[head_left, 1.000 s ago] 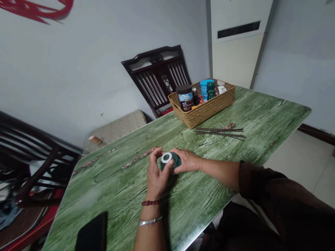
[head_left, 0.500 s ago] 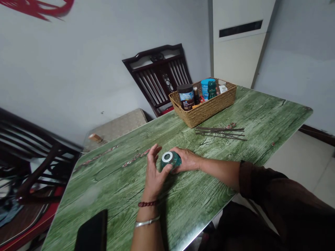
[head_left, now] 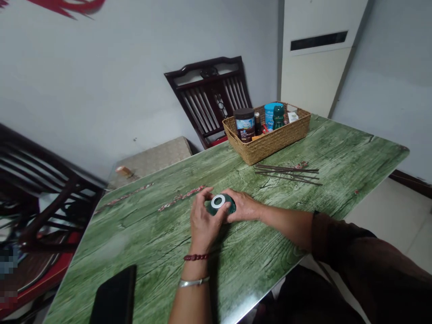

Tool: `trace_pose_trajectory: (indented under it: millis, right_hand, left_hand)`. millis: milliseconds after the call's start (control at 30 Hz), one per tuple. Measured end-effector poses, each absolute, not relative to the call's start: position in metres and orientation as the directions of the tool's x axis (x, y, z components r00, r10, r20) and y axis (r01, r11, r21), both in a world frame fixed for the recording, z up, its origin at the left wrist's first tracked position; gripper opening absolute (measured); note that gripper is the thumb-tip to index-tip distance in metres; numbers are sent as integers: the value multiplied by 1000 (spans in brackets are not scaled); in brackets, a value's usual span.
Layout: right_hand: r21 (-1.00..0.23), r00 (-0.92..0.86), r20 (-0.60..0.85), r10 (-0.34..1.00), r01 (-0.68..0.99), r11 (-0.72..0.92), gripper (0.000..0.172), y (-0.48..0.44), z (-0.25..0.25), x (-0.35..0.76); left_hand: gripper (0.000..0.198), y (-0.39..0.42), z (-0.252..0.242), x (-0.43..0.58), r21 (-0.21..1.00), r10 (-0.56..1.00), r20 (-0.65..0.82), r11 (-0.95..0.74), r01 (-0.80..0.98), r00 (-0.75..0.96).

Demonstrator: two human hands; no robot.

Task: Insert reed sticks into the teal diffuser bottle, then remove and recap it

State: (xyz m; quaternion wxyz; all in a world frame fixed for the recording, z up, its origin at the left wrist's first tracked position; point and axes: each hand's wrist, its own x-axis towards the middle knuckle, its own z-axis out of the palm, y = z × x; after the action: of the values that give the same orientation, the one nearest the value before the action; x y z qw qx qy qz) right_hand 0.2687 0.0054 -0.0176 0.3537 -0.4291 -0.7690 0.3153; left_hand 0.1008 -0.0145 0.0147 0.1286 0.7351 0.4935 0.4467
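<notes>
A small dark teal glass bottle (head_left: 231, 208) with a silvery-white ring around its round opening is between my two hands, just over the green table. From the right side, my right hand (head_left: 245, 206) wraps round the body of the bottle. My left hand (head_left: 204, 220) has its thumb against the near side of the ring and its fingers curled at the far left side. Its fingertips are partly hidden. Several thin dark sticks (head_left: 288, 172) lie on the table beyond my right hand.
A woven basket (head_left: 275, 146) holding jars and bottles stands at the far side of the green wood-patterned table (head_left: 162, 245). A black phone (head_left: 114, 297) lies near the left front. Dark wooden chairs (head_left: 209, 101) stand behind the table and at the left.
My left fingers, raised and spread before, have closed in around the top of the bottle. My right hand keeps its grip. The view has shifted slightly.
</notes>
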Motion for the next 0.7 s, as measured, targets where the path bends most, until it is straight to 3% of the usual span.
trace_pose_trajectory:
  millis: [300,433,533,700]
  right_hand:
    - [-800,-374,243,895,445,403,69,-2,-14,272]
    - [-793,-376,257,890,445,417,68,-2,-14,274]
    - [-784,-386,273,881,442,436,66,-2,-13,275]
    - [-772,-360,267,894,474,422,67,2,-16,270]
  left_hand:
    - [57,-23,17,92,784,840,440,-532,319,319]
    - [74,-24,17,103,705,845,501,-524,479,186]
    - [63,-23,18,109,677,863,497,-452,581,92]
    - [56,-19,19,104,704,878,470,-433,562,88]
